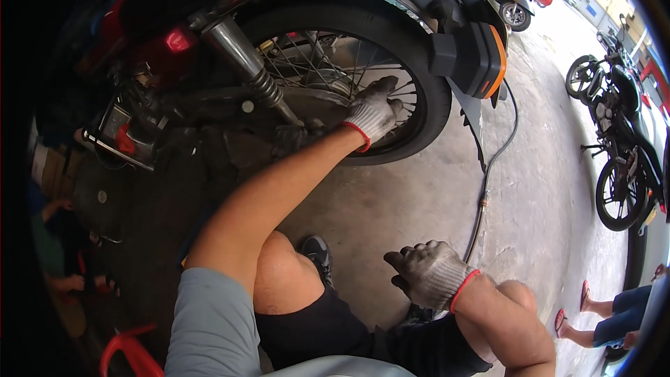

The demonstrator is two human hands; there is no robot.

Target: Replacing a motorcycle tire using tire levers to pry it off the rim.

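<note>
My left hand (375,113), in a white knit glove with dark-coated fingers and a red cuff, is at the spoked wheel (434,108) of a motorcycle. Its fingers are closed on the wheel spokes (408,89) just inside the rim; the fingertips are partly hidden. My right hand (431,274), gloved the same way, hovers over my right knee, apart from the wheel. Its fingers are curled in, and whatever they hold, if anything, is hidden. A chrome shock absorber (241,56) slants down left of the wheel's hub.
An orange-edged black rear lamp (481,59) juts out right of the tyre. A dark hose (494,160) runs down the concrete floor. Another motorcycle (618,126) stands far right, near a seated person's legs (600,318). A red plastic stool (125,349) is at lower left.
</note>
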